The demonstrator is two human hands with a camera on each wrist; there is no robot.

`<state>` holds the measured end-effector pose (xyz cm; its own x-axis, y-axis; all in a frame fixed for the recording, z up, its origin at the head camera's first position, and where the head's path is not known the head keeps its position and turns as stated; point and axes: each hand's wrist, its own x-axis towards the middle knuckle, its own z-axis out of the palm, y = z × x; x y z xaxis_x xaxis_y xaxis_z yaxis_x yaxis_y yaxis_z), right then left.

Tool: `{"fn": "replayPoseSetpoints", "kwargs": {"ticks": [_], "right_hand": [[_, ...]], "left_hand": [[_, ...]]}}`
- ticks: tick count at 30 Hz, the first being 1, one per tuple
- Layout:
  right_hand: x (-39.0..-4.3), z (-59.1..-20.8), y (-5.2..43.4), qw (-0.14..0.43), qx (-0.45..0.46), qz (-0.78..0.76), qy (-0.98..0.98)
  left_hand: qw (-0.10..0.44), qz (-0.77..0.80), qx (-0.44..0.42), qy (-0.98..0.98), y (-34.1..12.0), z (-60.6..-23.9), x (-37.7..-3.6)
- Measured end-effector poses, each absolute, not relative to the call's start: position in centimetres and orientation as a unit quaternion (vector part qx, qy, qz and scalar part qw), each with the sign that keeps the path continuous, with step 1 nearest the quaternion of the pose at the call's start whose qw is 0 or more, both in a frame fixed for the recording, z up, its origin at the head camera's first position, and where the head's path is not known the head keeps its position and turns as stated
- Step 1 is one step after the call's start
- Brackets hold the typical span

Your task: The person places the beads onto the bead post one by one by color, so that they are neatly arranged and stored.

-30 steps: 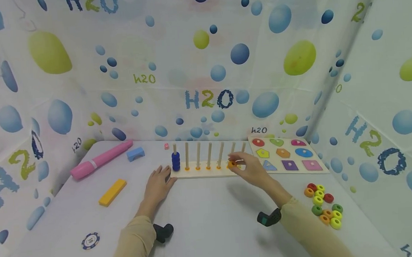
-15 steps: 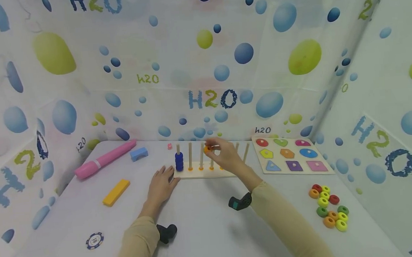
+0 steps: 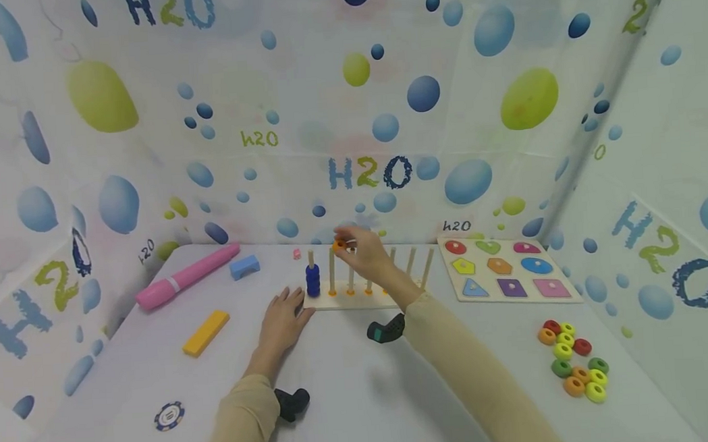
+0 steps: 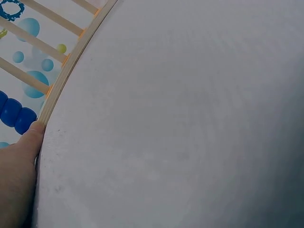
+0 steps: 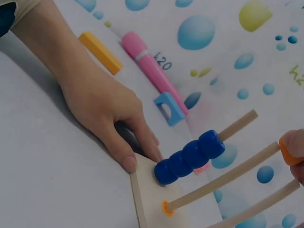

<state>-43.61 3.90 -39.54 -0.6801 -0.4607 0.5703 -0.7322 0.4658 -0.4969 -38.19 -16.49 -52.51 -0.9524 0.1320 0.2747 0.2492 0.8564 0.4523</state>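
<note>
My right hand point(image 3: 370, 257) pinches an orange bead point(image 3: 339, 245) at the top of the second peg point(image 3: 331, 275) of a wooden peg board point(image 3: 353, 303). In the right wrist view, the orange bead point(image 5: 293, 153) meets that peg's tip; whether the tip has entered its hole I cannot tell. Several dark blue beads point(image 3: 313, 280) are stacked on the leftmost peg; the other visible pegs are bare. My left hand point(image 3: 280, 323) rests at the board's left end, fingers extended on the table, its thumb touching the front edge. My right hand and forearm partly hide the pegs behind them.
Loose red, orange, yellow and green beads point(image 3: 572, 363) lie at the right. A shape puzzle board point(image 3: 482, 287) sits at the back right. To the left are a pink marker point(image 3: 187, 278), a blue arch block point(image 3: 244, 267), a yellow block point(image 3: 206, 333) and a poker chip point(image 3: 169, 416).
My right hand has carried the orange bead leftward and up, from near the board's right end to the second peg's tip. My left hand has stayed at the board's left end.
</note>
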Motion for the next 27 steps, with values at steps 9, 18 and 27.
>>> {"fn": "replayPoseSetpoints", "kwargs": {"ticks": [9,18,27], "right_hand": [[-44.2,-39.8,2.7,0.164,0.351,0.347,-0.854],[-43.9,-39.5,4.2,0.192,0.347,0.358,-0.845],[-43.9,-39.1,7.9,0.215,0.325,0.397,-0.831]], "left_hand": [[0.127,-0.249,-0.106,-0.954,-16.5,-52.4,-38.1],[0.123,-0.235,-0.109,-0.958,-15.8,-52.3,-38.5],[0.132,-0.234,-0.111,-0.957,-16.4,-52.6,-38.6]]}}
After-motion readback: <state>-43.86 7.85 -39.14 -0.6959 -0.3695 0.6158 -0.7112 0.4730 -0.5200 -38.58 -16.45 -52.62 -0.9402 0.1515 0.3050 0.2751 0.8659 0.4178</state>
